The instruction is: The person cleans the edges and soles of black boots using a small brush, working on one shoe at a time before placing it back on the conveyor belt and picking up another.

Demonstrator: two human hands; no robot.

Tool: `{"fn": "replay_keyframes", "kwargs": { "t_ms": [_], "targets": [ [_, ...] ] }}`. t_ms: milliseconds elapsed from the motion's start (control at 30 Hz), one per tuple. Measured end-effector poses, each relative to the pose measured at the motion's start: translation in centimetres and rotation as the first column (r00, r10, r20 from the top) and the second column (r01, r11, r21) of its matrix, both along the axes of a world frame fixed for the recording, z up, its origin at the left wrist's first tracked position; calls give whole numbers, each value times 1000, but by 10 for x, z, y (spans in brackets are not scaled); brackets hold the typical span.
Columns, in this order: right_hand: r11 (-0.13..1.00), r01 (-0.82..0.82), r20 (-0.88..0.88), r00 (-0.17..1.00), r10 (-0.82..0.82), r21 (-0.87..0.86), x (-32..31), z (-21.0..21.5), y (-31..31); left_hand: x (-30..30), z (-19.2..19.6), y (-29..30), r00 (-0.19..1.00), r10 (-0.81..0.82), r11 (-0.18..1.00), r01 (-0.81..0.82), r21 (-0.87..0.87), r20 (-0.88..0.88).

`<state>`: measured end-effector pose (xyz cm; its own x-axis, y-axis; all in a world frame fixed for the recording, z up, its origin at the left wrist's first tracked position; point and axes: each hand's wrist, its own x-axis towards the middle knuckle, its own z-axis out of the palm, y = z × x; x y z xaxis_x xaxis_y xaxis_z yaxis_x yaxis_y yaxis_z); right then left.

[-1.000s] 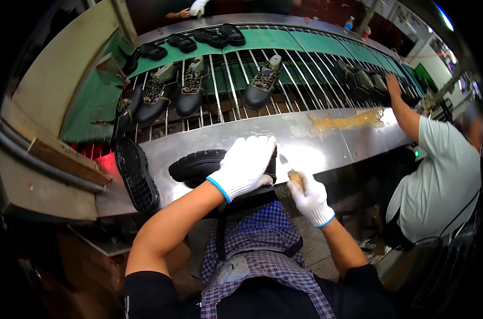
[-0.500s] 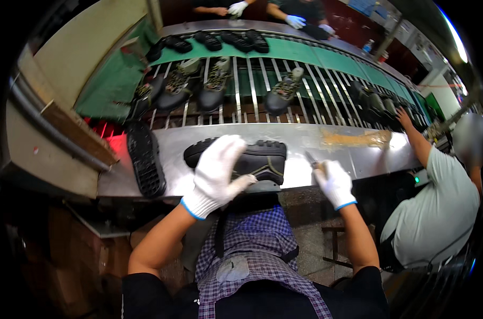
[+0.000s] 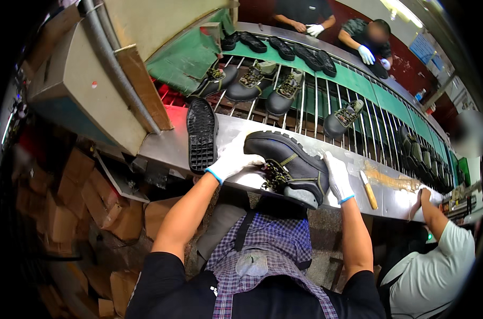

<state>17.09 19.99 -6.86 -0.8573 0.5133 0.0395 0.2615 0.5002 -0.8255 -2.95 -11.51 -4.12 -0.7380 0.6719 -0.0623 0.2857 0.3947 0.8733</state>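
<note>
A black work shoe [image 3: 300, 162] with yellow stitching, patterned laces and a ridged sole is tilted on its side above the near edge of the metal bench. My left hand [image 3: 232, 159], in a white knit glove, grips it at the toe end, with some fingers hidden behind it. At the heel end my right hand [image 3: 338, 178], gloved too, presses against the shoe with its fingers along the far side. To the right of that hand lies a knife [image 3: 370, 194] with a wooden handle. A loose black sole [image 3: 202, 135] lies left of my left hand, tread up.
Beyond the metal bench [image 3: 169, 143] runs a rack of metal rollers holding several shoes [image 3: 284, 95]. Several black soles [image 3: 308, 57] lie on the green belt [image 3: 369, 85] behind. A co-worker [image 3: 433, 255] sits at right; two people work across. Cardboard boxes [image 3: 95, 199] fill the lower left.
The knife has left my right hand and lies on the bench. Both hands have taken hold of the shoe, now raised and turned. The view has swung left.
</note>
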Motion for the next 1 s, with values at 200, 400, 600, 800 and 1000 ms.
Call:
{"fn": "replay_keyframes", "kwargs": {
  "t_ms": [200, 400, 600, 800, 1000],
  "targets": [
    [792, -169, 42, 970, 239, -586, 86, 11, -96, 42, -24, 33, 997, 77, 967, -72, 246, -13],
    [871, -27, -141, 989, -49, -491, 106, -19, -122, 85, 45, 57, 899, -207, 934, 299, 195, -386],
    [331, -253, -405, 721, -562, -909, 63, 15, 70, 66, -31, 55, 813, -64, 968, 191, 161, -579],
    [298, 50, -160, 753, -639, -953, 3, -16, 122, 45, -54, 36, 819, 44, 990, 39, 133, -572],
    [871, 464, -121, 866, -485, -162, -84, -21, 147, 60, -52, 30, 757, 51, 995, 16, 97, -651]
  ]
}}
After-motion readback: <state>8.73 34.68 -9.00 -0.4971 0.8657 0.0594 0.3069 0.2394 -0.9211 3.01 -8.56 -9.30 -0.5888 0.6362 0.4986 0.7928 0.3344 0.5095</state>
